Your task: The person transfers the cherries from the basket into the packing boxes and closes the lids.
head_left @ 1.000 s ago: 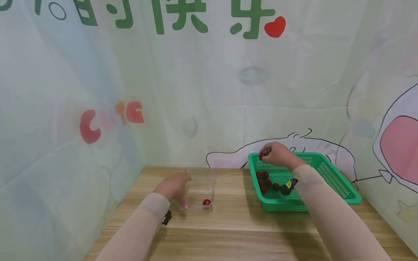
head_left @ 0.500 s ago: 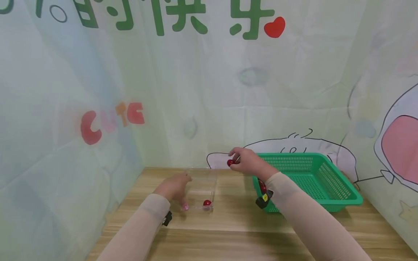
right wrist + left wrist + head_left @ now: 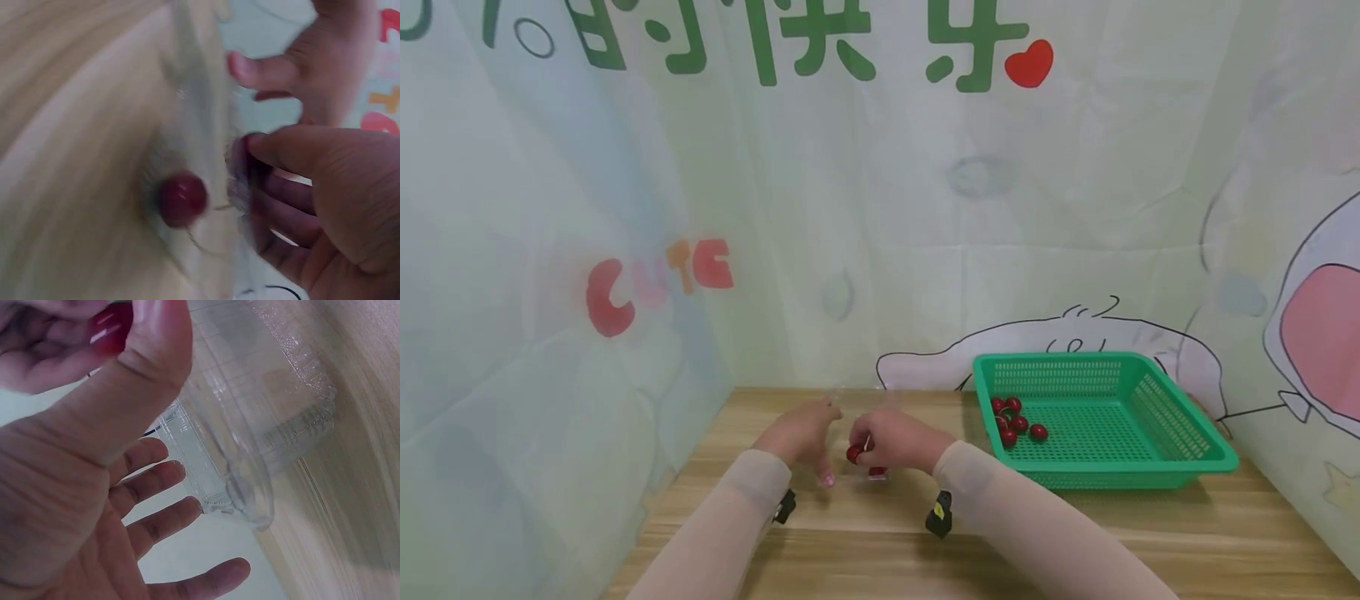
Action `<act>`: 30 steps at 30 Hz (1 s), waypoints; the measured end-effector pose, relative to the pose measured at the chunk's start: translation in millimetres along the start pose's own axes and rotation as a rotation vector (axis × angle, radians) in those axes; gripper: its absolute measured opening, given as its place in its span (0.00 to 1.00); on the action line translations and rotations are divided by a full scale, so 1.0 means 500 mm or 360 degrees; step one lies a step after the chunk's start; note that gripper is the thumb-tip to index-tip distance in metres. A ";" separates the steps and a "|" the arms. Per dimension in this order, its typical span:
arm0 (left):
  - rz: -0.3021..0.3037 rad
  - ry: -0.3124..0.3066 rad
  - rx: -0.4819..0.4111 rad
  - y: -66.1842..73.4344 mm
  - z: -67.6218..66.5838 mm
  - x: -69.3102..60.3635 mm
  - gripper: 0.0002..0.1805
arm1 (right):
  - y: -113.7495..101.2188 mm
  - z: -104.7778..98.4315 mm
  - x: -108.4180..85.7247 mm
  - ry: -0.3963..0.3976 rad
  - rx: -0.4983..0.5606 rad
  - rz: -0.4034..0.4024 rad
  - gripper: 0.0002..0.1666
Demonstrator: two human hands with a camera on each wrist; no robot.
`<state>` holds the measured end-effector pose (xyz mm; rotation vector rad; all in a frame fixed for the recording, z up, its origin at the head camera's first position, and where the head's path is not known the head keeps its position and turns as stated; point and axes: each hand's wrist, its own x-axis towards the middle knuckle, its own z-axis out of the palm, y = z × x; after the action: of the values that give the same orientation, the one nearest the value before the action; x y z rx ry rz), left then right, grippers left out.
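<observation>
My right hand pinches a red cherry by thumb and fingers over a clear plastic box. A second cherry with a thin stem lies in that box, blurred in the right wrist view and partly hidden by the right hand in the head view. At the box's left side is my left hand, fingers spread and fairly straight; some fingertips touch or nearly touch the rim. The box's walls are hard to make out in the head view.
A green plastic basket stands to the right, with several cherries gathered at its left end. Both stand on a wood-grain table. A printed cloth hangs close behind and along the sides.
My right hand has carried a cherry leftward from above the green basket and down to the clear box. The left hand has stayed beside the box.
</observation>
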<state>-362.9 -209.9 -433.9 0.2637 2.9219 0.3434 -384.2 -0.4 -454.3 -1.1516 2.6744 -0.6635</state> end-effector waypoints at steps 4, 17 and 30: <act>-0.0012 -0.0003 0.0022 -0.001 0.001 0.003 0.65 | -0.007 0.025 0.013 -0.0124 -0.0020 0.0051 0.05; -0.0008 -0.0022 0.0020 -0.002 0.004 0.008 0.66 | -0.007 0.007 0.002 -0.0178 -0.0129 0.0049 0.09; -0.0014 -0.0009 -0.0029 -0.001 -0.001 -0.004 0.67 | 0.059 -0.163 -0.056 0.0068 -0.0067 0.0045 0.09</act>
<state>-361.2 -210.8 -433.0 0.2485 2.9120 0.3669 -409.1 65.3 -395.9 -1.1202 2.7474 -0.6374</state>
